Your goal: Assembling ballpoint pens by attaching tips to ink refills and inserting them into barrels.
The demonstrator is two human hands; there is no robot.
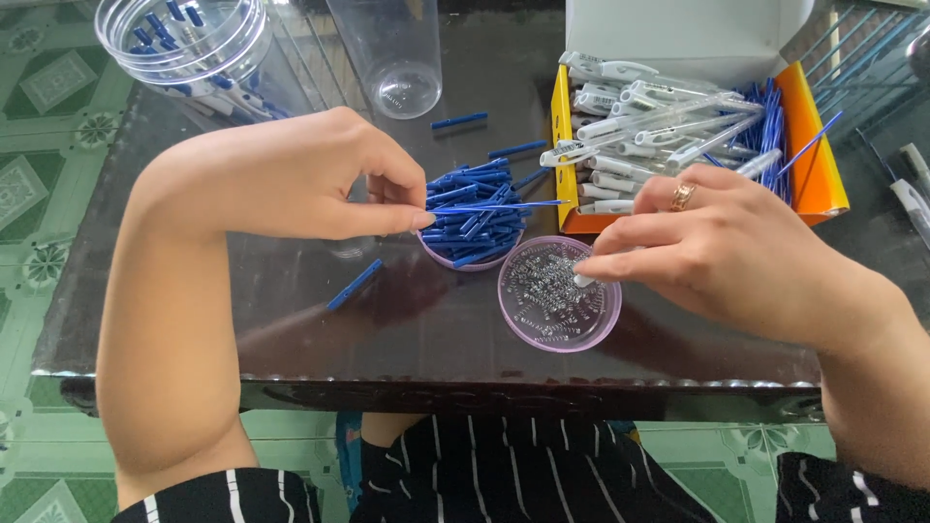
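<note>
Dark table (pixel 291 320): blue refill (pixel 499 205) between hands.

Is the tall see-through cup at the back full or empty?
Empty. The clear cup stands upright on the dark table, and you see straight through it to its bare bottom.

An open cardboard box (pixel 816 165), yellow and orange inside with a white raised lid, is being kept at the table's far right.

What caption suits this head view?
Left hand holds a thin blue refill; right hand reaches into the purple dish.
</note>
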